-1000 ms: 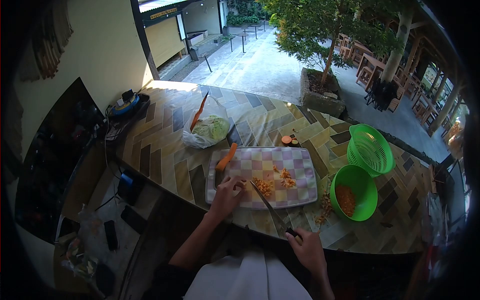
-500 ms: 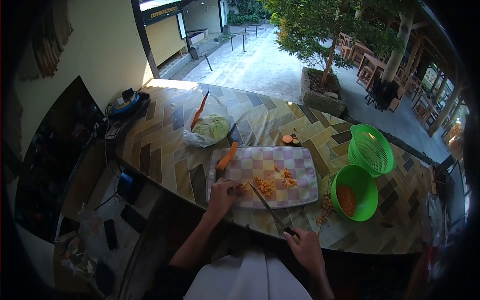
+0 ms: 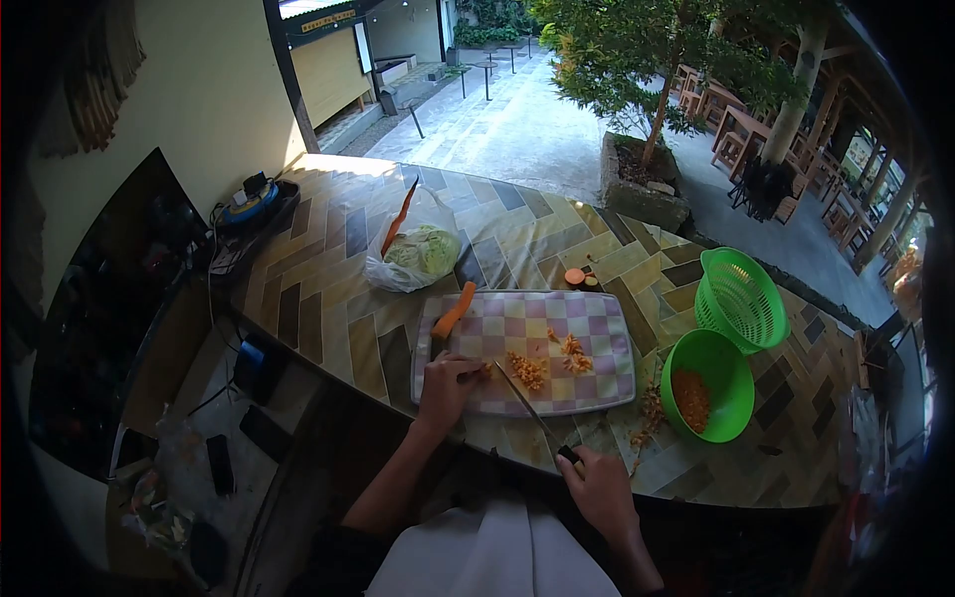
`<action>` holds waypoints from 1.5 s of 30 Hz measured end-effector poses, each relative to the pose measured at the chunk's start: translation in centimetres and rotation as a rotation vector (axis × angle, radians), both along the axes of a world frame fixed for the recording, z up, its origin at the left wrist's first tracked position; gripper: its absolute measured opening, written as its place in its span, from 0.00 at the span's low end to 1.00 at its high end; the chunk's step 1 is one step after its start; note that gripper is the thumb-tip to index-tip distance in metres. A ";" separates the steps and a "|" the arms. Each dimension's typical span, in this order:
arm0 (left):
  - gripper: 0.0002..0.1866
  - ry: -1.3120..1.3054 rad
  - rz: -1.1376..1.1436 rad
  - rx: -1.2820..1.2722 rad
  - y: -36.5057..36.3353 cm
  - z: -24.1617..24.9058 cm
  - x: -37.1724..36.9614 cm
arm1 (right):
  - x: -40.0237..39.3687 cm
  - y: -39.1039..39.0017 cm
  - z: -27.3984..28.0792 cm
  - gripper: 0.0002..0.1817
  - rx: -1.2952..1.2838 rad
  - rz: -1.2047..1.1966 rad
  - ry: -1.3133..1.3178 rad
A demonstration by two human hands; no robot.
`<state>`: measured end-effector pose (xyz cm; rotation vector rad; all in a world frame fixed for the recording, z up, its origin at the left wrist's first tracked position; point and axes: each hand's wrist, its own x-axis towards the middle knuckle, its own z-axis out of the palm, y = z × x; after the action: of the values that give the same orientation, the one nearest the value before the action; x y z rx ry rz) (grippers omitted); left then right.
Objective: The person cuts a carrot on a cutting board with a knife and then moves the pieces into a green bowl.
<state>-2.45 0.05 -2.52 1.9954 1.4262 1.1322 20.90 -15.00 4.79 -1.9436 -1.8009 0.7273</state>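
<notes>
My right hand (image 3: 599,488) is wrapped round the dark handle of a kitchen knife (image 3: 530,409), its blade slanting up and left over the checkered cutting board (image 3: 597,308). At the board's left side my left hand (image 3: 445,390) is closed, fingertips pressed to a small orange bit of carrot (image 3: 485,371) just left of the knife tip; most of that piece is hidden. Chopped carrot (image 3: 526,370) lies in a little heap right of the tip, with a second heap (image 3: 574,355) farther right. A longer carrot piece (image 3: 455,310) rests across the board's upper left edge.
A green bowl (image 3: 741,398) holding chopped carrot stands right of the board, with a green strainer (image 3: 738,298) behind it. Peelings (image 3: 650,418) lie between bowl and board. Behind the board are a plastic bag with cabbage (image 3: 423,254) and cut carrot ends (image 3: 575,277).
My right hand has shifted slightly left and up, with the knife. My left hand has moved a little right and up along the board. The chopped heaps look the same.
</notes>
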 end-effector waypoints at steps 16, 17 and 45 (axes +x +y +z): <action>0.09 -0.031 0.152 0.034 -0.6 -0.5 1.2 | -0.4 0.0 -0.2 0.16 -0.023 0.013 0.072; 0.09 -0.021 0.190 0.047 -0.8 -0.3 1.4 | -0.5 -0.2 -0.6 0.16 -0.014 0.019 0.079; 0.04 -0.047 0.242 0.064 -1.7 0.3 1.7 | -1.0 0.3 0.3 0.19 -0.031 0.135 -0.005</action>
<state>-0.80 -1.62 -2.20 1.8611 1.6603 1.3322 19.89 -14.74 5.08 -1.8583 -1.9491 0.7993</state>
